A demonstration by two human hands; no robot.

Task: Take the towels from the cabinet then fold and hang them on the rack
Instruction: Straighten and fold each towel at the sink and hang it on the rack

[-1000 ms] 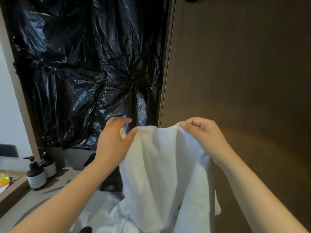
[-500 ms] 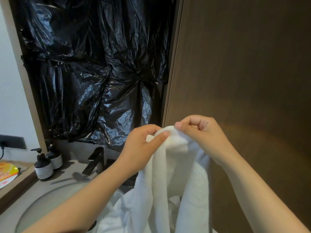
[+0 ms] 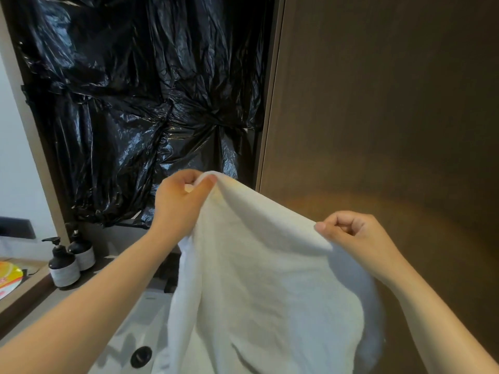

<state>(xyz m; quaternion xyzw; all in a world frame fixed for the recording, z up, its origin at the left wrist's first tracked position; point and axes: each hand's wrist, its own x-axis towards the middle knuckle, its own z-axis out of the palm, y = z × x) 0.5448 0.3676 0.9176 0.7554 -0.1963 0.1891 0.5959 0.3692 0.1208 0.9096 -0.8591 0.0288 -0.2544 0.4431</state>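
A person is holding a white towel (image 3: 264, 279) in the lower middle of the frame. The left hand (image 3: 181, 201) is pinching one top corner, higher up; the right hand (image 3: 351, 236) is pinching the other top edge, lower and to the right. The cloth is hanging down over a white sink (image 3: 140, 333). Two dark pump bottles (image 3: 71, 261) are standing at the lower left. Black plastic sheeting (image 3: 140, 103) is covering the upper left, beside a brown wooden panel (image 3: 391, 103).

The head-worn camera looks forward and down, close before crumpled black plastic sheeting (image 3: 129, 109) and seemingly a brown wooden panel (image 3: 383, 103).
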